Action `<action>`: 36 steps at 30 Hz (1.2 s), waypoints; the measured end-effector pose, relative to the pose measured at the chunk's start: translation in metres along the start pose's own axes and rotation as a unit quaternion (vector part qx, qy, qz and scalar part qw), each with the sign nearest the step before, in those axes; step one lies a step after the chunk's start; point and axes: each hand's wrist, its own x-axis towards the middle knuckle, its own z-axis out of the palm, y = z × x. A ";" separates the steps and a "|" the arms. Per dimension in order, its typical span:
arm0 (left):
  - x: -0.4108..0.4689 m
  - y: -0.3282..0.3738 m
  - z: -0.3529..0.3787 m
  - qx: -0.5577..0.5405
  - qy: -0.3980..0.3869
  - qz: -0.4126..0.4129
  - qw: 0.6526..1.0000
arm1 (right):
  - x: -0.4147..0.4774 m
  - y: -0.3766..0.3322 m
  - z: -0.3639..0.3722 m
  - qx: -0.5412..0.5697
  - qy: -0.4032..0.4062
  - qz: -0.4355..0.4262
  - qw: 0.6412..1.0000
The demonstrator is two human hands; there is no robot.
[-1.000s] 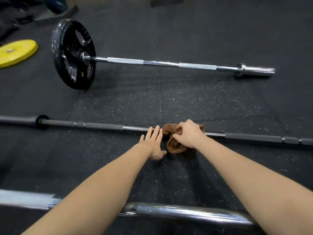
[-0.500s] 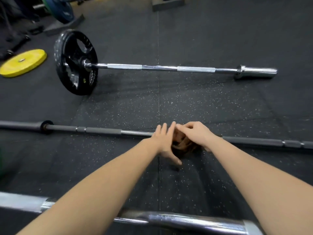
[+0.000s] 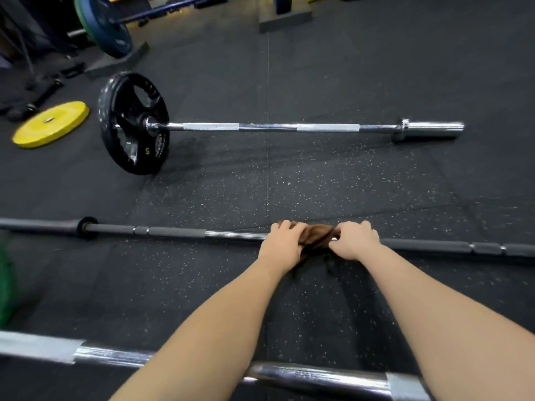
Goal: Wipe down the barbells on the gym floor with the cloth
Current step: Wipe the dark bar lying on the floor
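— Cloth placement comes first: where is the brown crumpled cloth point(image 3: 317, 234) found?

— It is bunched over the dark grey steel barbell point(image 3: 173, 232), the middle 1 of 3 bars seen on the black speckled rubber floor point(image 3: 318, 183), close to the bar's centre. 1 end is gripped by the left hand point(image 3: 282, 247) and the other by the right hand point(image 3: 356, 241). The fingers of both are curled down over the fabric, and nothing else is held.

— How is this wipe best done?

— The cloth should be wrapped fully round the shaft, so that the underside is reached too. Firm pressure is called for as it is drawn along in long strokes, with extra passes given to the knurled sections, where grime is likely trapped. The bar could roll if pushed sideways, so force is better directed along its length.

— And the other 2?

— Whether the long chrome barbell point(image 3: 269, 127) loaded with a black iron plate point(image 3: 133, 123), or the thick chrome bar point(image 3: 318, 374) nearest the camera, has been wiped cannot be told.
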 end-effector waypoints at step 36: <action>0.011 -0.022 -0.012 0.036 0.032 -0.095 0.994 | 0.009 0.000 0.008 -0.058 0.011 -0.023 0.998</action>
